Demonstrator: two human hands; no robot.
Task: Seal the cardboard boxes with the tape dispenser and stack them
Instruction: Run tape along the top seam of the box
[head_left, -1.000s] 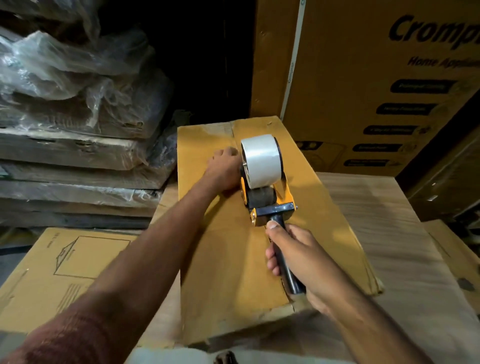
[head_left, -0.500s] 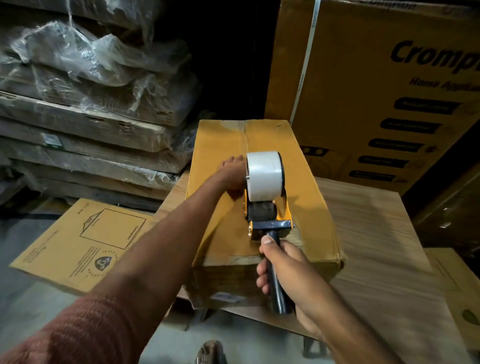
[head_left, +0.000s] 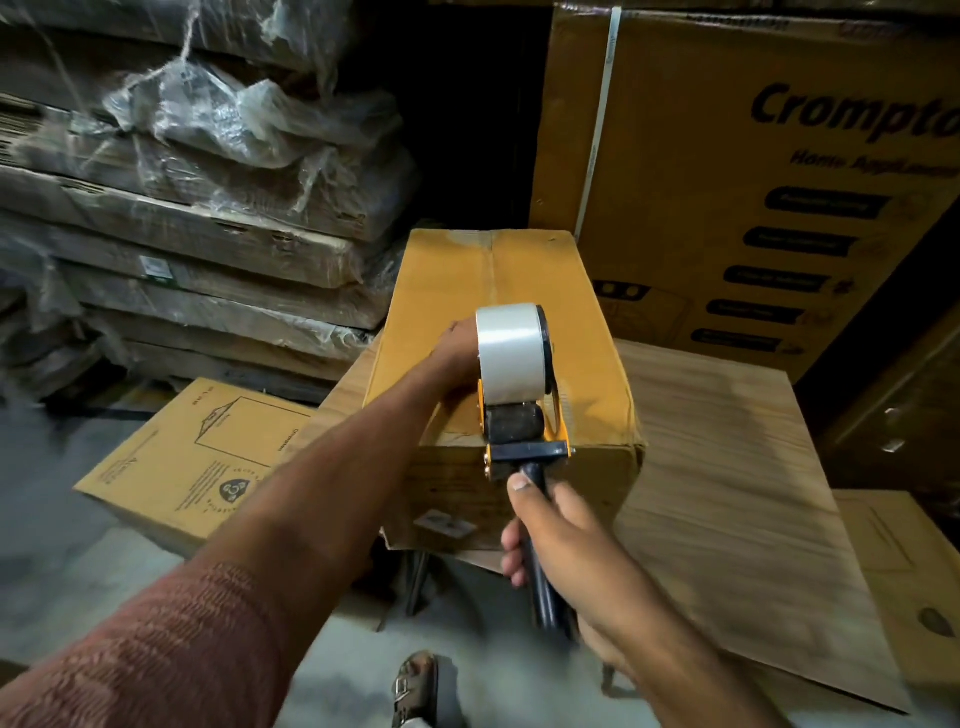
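A long tan cardboard box (head_left: 447, 291) lies on a wooden table (head_left: 727, 441), its top flaps closed along a centre seam. My right hand (head_left: 561, 540) grips the black handle of a yellow tape dispenser (head_left: 519, 415) with a white tape roll (head_left: 506, 348). The dispenser's front sits at the box's near top edge. My left hand (head_left: 457, 348) rests on the box top just left of the roll, its fingers hidden behind the roll.
A flat printed carton (head_left: 202, 462) lies on the floor at left. Plastic-wrapped stacks of flat cardboard (head_left: 208, 208) rise behind it. A large printed carton (head_left: 753, 182) stands at the back right. Another carton (head_left: 904, 571) sits at the right edge. My sandalled foot (head_left: 415, 686) is below.
The dispenser has travelled along the seam toward me, from mid-box to the near edge. The view has pulled back, showing the box's front face and the floor.
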